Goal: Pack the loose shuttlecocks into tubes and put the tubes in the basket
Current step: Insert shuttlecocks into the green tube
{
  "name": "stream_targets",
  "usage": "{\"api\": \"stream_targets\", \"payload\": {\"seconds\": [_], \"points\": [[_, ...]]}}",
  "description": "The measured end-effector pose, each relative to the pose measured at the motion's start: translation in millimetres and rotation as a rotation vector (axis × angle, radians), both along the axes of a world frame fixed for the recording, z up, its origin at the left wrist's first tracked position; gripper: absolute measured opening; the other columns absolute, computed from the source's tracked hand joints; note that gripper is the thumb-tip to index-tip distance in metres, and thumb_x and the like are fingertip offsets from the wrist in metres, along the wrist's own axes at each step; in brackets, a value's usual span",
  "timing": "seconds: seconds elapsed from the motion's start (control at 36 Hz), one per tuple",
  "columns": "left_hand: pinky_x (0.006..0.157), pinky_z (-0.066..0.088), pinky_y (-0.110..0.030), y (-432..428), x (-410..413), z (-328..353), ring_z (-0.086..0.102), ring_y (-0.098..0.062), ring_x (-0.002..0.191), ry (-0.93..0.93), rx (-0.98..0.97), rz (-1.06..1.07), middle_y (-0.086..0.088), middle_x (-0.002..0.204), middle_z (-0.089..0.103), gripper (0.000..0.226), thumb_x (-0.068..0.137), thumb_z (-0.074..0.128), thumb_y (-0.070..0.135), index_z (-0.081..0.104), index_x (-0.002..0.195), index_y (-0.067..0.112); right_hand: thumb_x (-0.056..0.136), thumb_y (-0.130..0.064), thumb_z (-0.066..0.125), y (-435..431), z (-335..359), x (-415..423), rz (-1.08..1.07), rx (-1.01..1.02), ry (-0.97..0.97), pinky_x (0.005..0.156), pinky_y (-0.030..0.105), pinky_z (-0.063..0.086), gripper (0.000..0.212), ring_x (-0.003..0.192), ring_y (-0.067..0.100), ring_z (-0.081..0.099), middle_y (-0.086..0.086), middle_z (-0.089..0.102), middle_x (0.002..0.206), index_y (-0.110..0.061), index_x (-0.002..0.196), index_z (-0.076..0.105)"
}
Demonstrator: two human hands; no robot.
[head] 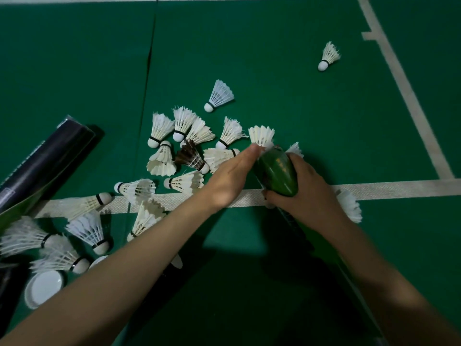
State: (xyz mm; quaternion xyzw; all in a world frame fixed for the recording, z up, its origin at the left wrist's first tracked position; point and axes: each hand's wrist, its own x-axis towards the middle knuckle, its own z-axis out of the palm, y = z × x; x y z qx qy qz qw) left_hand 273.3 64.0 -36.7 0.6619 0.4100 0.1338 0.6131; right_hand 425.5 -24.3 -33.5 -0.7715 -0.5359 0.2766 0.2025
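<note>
Many loose shuttlecocks [159, 128]: strewn on the green floor [274, 58] left of the hands, touching and overlapping; one stray [329, 56] lies well apart, far right.
In hand: one shuttlecock [261, 136], feathers up, at the mouth of the green tube [275, 171]; its cork is hidden behind the fingertips.
Left hand [229, 178]: fingertips drawn together, pinching that shuttlecock low on its feather skirt.
Right hand [306, 186]: wrapped round the green tube just below its mouth; the tube's length runs back under the forearm.
Spares: a dark tube [47, 161] lies at the left edge, with a white lid [43, 288] on the floor at bottom left.
Basket: not in view.
Handling: each shuttlecock is likely featherweight. The feathers look brittle and several are frayed, so a squeeze on the skirt could crush it. The safer hold is probably the cork or the stiff quills just above it, with the cork leading into the tube. The tube looks glossy, stiff and light, so a full wrap suits it against slipping.
</note>
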Motion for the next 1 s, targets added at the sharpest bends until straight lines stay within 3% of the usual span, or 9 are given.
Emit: {"api": "stream_targets", "payload": {"seconds": [0.19,0.33,0.44,0.53,0.61,0.72,0.81,0.89,1.0], "points": [[0.110,0.025,-0.030,16,19,5,0.045,-0.009,0.127,0.026,-0.028,-0.119,0.001,0.137,0.053,0.078,0.089,0.009,0.069,0.055,0.130,0.022,0.067,-0.055,0.072,2,-6,11,-0.056,-0.010,0.016,0.085,0.042,0.049,0.079,0.101,0.020,0.055,-0.003,0.051,0.122,-0.034,0.134,0.034],[0.103,0.034,-0.027,54,38,-1,0.048,-0.016,0.123,0.093,0.171,0.097,-0.003,0.134,0.054,0.037,0.103,0.034,0.029,0.053,0.129,0.014,0.068,-0.060,0.066,11,-4,27,-0.114,-0.015,0.071,0.087,0.038,0.047,0.084,0.104,0.020,0.054,0.000,0.051,0.124,-0.027,0.137,0.033],[0.111,0.021,-0.026,77,52,-22,0.028,-0.024,0.139,0.307,0.345,-0.115,-0.012,0.151,0.031,0.050,0.096,0.039,0.004,0.030,0.146,0.008,0.069,-0.059,0.067,12,-5,32,-0.140,-0.034,0.050,0.092,0.042,0.047,0.086,0.109,0.023,0.053,0.001,0.049,0.129,-0.026,0.139,0.030],[0.117,0.006,-0.037,85,63,-32,0.013,-0.027,0.145,0.516,0.519,-0.358,-0.011,0.155,0.022,0.064,0.092,0.047,0.006,0.020,0.149,0.009,0.067,-0.059,0.064,7,-5,30,-0.145,-0.047,0.060,0.093,0.042,0.046,0.087,0.112,0.026,0.053,0.004,0.048,0.131,-0.025,0.140,0.031],[0.117,0.001,-0.045,88,67,-39,0.034,-0.023,0.137,0.604,0.669,-0.321,-0.011,0.145,0.041,0.059,0.090,0.055,0.015,0.031,0.144,0.013,0.071,-0.057,0.066,1,-9,29,-0.135,-0.074,0.031,0.093,0.038,0.045,0.090,0.114,0.025,0.051,0.004,0.046,0.134,-0.025,0.144,0.026],[0.112,0.020,-0.035,83,61,-35,0.057,-0.025,0.105,0.437,0.707,-0.133,-0.008,0.106,0.065,0.030,0.087,0.062,0.017,0.056,0.115,0.009,0.072,-0.050,0.073,-5,-12,25,-0.103,-0.098,0.061,0.094,0.036,0.044,0.091,0.116,0.024,0.050,0.004,0.045,0.135,-0.024,0.145,0.025],[0.080,0.046,-0.031,76,48,-25,0.058,-0.023,0.086,0.245,0.600,0.062,-0.005,0.091,0.062,0.011,0.087,0.062,0.015,0.062,0.096,0.010,0.070,-0.054,0.073,-6,-13,19,-0.062,-0.092,0.064,0.094,0.039,0.046,0.089,0.113,0.022,0.052,0.004,0.047,0.133,-0.025,0.142,0.029],[0.066,0.044,-0.020,73,32,-7,0.051,-0.012,0.071,0.018,0.368,0.303,0.004,0.074,0.052,0.005,0.088,0.063,0.011,0.058,0.090,0.013,0.071,-0.057,0.072,-6,-15,15,-0.016,-0.117,0.057,0.095,0.038,0.045,0.092,0.115,0.022,0.051,0.003,0.046,0.135,-0.025,0.144,0.026],[0.070,0.047,-0.016,62,11,10,0.046,-0.019,0.076,-0.261,-0.012,0.397,0.001,0.070,0.041,0.012,0.091,0.059,0.005,0.053,0.086,0.015,0.069,-0.059,0.072,-7,-16,12,0.017,-0.096,0.084,0.093,0.038,0.046,0.088,0.110,0.018,0.052,0.000,0.049,0.131,-0.028,0.140,0.029]]}}
